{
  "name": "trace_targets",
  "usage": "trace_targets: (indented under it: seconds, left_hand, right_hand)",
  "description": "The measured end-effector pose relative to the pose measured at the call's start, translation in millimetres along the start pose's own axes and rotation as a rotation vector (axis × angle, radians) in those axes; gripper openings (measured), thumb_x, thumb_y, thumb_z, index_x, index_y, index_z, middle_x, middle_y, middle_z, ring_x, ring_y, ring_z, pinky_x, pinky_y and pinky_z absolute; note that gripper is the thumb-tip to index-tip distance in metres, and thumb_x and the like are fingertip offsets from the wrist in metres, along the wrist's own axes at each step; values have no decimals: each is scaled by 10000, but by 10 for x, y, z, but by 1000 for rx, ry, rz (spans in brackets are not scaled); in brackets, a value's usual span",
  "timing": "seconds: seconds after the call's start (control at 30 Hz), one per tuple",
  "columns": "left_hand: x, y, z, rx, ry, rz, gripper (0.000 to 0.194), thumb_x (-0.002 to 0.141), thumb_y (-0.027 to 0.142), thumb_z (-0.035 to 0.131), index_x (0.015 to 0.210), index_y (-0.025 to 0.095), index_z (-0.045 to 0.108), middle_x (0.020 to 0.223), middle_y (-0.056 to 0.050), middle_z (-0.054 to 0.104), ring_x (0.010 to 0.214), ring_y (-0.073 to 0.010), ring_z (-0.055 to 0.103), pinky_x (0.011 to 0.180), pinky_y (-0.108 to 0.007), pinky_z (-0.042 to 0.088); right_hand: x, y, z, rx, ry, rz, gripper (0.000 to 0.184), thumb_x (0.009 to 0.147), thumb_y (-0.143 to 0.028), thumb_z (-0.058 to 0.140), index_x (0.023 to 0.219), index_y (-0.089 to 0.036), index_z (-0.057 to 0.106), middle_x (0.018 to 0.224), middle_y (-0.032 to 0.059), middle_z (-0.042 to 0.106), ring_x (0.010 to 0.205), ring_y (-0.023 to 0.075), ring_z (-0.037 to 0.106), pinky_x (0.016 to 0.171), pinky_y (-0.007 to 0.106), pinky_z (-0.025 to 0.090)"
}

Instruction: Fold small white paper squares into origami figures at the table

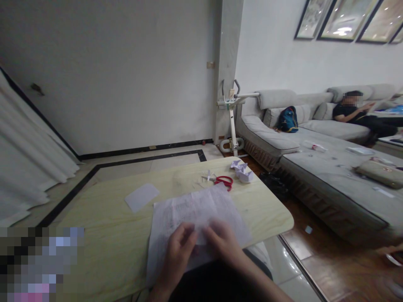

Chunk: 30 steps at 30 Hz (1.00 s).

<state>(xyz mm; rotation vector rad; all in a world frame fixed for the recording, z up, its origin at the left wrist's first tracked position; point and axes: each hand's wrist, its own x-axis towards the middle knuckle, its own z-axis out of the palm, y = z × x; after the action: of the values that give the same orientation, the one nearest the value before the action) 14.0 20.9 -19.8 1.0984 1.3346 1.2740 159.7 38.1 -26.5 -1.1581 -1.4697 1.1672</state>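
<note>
Over a large printed sheet of paper (176, 209) near the table's front edge, my two hands face each other. My left hand (180, 245) is closed, thumb and fingers pinching the left edge of a small piece of white paper (200, 235). My right hand (222, 241), blurred by motion, is curled at the other side of that piece. Beyond the large sheet lie red-handled scissors (224, 181) with small paper scraps by the blades. Several folded paper shapes (242, 172) stand at the far right corner. A blank white sheet (142, 197) lies flat to the left.
The pale yellow table (103, 235) has a rounded right corner. To the right is a grey sofa (330, 167) holding a backpack (288, 119) and a handbag (380, 173); a person (355, 113) sits at its far end. An exercise machine (232, 121) stands behind the table.
</note>
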Motion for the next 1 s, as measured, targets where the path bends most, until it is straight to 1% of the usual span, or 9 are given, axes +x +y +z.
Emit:
trace_targets:
  seconds: [0.07, 0.13, 0.2, 0.37, 0.47, 0.6, 0.77, 0.9, 1.0]
  left_hand:
    - [15, 5, 0, 24, -39, -4, 327, 718, 496, 697, 817, 185, 674, 754, -26, 700, 693, -212, 675, 528, -251, 553]
    - [49, 5, -16, 76, -99, -3, 324, 722, 504, 695, 768, 184, 666, 700, -13, 680, 660, -200, 661, 541, -253, 553]
    - [83, 0, -34, 114, -132, 14, 318, 724, 497, 699, 740, 182, 656, 657, 1, 655, 630, -185, 645, 544, -246, 545]
    - [84, -13, -43, 110, -99, 6, 321, 703, 484, 723, 748, 175, 648, 643, 9, 646, 598, -170, 625, 512, -233, 527]
    - [54, -20, -30, 83, -63, -22, 337, 693, 486, 732, 785, 169, 663, 684, -2, 665, 628, -177, 637, 521, -234, 535]
    - [52, -39, -16, 48, -22, -28, 350, 681, 483, 743, 823, 170, 678, 702, -5, 670, 641, -186, 647, 512, -236, 536]
    - [78, -53, -18, 70, -136, -24, 334, 720, 501, 713, 746, 174, 654, 641, 12, 631, 587, -175, 634, 520, -245, 541]
    - [56, -57, -9, 49, -62, -1, 311, 739, 478, 706, 774, 174, 651, 650, 17, 629, 571, -163, 618, 500, -237, 540]
    - [40, -47, -5, 42, -35, -22, 319, 698, 474, 730, 768, 171, 660, 653, 12, 637, 590, -170, 626, 492, -233, 544]
  right_hand:
    - [-1, 9, -5, 9, -13, -4, 424, 878, -498, 535, 609, -204, 393, 589, -61, 338, 563, 107, 342, 510, 240, 278]
    - [-7, 20, -10, 22, -26, -11, 432, 887, -507, 520, 610, -206, 382, 593, -61, 333, 565, 107, 338, 506, 236, 278]
    - [-16, 27, -14, 40, -41, -1, 434, 894, -513, 511, 617, -206, 382, 597, -61, 333, 563, 105, 334, 499, 231, 279]
    - [-29, 14, -15, 78, -35, 33, 404, 894, -492, 525, 637, -199, 417, 599, -61, 354, 565, 106, 359, 500, 224, 304]
    - [-21, -25, -13, 105, -15, 16, 389, 891, -474, 518, 636, -188, 453, 589, -51, 399, 562, 109, 382, 510, 227, 330]
    - [-10, -105, -16, 163, 11, 54, 376, 857, -475, 533, 626, -180, 501, 574, -36, 445, 536, 114, 407, 489, 231, 343]
    - [-15, -153, -34, 147, 35, 24, 364, 839, -447, 534, 592, -180, 514, 551, -35, 432, 526, 117, 390, 490, 236, 345]
    - [-19, -115, -44, 154, 29, 16, 289, 826, -374, 529, 616, -176, 534, 556, -30, 457, 530, 119, 411, 491, 232, 344]
    - [-13, -88, -46, 143, 55, -10, 254, 814, -367, 535, 661, -169, 577, 575, -20, 494, 555, 132, 449, 519, 241, 373]
